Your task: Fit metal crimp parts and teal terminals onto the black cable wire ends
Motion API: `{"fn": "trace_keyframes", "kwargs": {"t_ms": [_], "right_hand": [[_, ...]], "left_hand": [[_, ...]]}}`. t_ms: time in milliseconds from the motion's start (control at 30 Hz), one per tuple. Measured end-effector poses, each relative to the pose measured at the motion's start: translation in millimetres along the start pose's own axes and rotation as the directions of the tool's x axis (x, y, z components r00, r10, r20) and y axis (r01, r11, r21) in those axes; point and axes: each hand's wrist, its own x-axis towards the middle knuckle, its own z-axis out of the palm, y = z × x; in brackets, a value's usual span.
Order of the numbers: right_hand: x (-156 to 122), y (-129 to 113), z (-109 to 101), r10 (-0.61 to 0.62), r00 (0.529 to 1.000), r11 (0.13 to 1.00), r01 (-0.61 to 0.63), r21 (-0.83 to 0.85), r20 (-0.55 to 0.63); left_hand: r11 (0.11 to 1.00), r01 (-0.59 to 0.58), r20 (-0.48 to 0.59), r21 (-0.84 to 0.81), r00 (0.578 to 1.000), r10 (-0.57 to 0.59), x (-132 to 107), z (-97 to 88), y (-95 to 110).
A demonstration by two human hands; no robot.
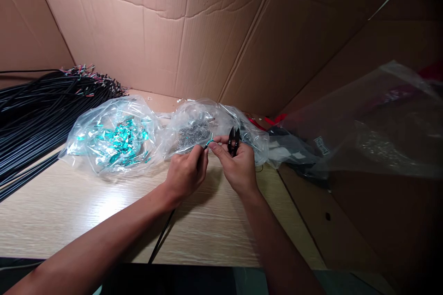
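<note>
Fingers (198, 154) of the left hand (185, 175) are closed in a tight pinch on a thin wire (206, 145) with a teal tip, and the wire sits between the two hands, over the desk (104, 214). The right hand (237, 168) grips a pair of black thread snips (233, 142), points upward, with its thumb reaching toward the wire. Just behind the hands lie a clear plastic bag of small silvery metal parts (194, 136) and, further left, a clear plastic bag of shiny teal pieces (116, 140). A bundle of black cables (38, 110) with coloured stripped ends lies at the far left, a single black cable (161, 235) runs along the desk beneath the hands, and a cardboard wall (155, 32) rises behind. With the snips this close, their blades could nick the wire or the left fingers, and a slip could tear the thin bag, spilling the small parts.
</note>
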Motion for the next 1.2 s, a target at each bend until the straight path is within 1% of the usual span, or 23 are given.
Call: {"fn": "trace_keyframes", "kwargs": {"t_ms": [100, 267, 467, 667, 833, 967, 1033, 1133, 1200], "right_hand": [[0, -2, -1, 0.031, 0.999, 0.999, -0.031, 0.021, -0.011], [-2, -6, -1, 0.015, 0.998, 1.0, -0.016, -0.01, -0.063], [-5, -7, 5, 0.02, 0.999, 1.0, -0.02, -0.002, -0.03], [-8, -6, 10, 0.017, 1.0, 1.0, -0.017, 0.018, 0.01], [-5, -5, 5, 0.018, 0.999, 1.0, -0.017, 0.024, -0.029], [-8, -2, 9, -0.009, 0.999, 1.0, 0.009, 0.012, 0.035], [-10, 1, 13, -0.023, 0.999, 1.0, 0.022, 0.014, 0.049], [-12, 1, 16, -0.024, 0.999, 1.0, 0.023, 0.016, 0.044], [-12, -1, 16, -0.012, 1.0, 1.0, 0.012, 0.016, 0.019]], "left_hand": [[1.0, 0.006, -0.013, 0.001, 1.0, -0.006, 1, -0.8, 0], [0.999, -0.015, -0.042, 0.035, 0.999, 0.016, 1, -0.8, -1], [0.998, -0.021, -0.039, 0.065, 0.999, 0.023, -1, 0.9, -3], [0.999, 0.029, -0.002, 0.025, 1.0, -0.029, -2, 0.9, -6], [0.999, 0.054, 0.04, -0.005, 0.998, -0.054, 1, -0.1, -5], [0.995, 0.081, 0.063, -0.062, 0.995, -0.077, 2, -3.1, -5], [0.992, 0.091, 0.074, -0.083, 0.994, -0.085, 3, -4.3, -5], [0.99, 0.105, 0.069, -0.095, 0.993, -0.098, 4, -4.8, -5], [0.99, 0.116, 0.048, -0.082, 0.992, -0.113, 5, -4.7, -5]]}}
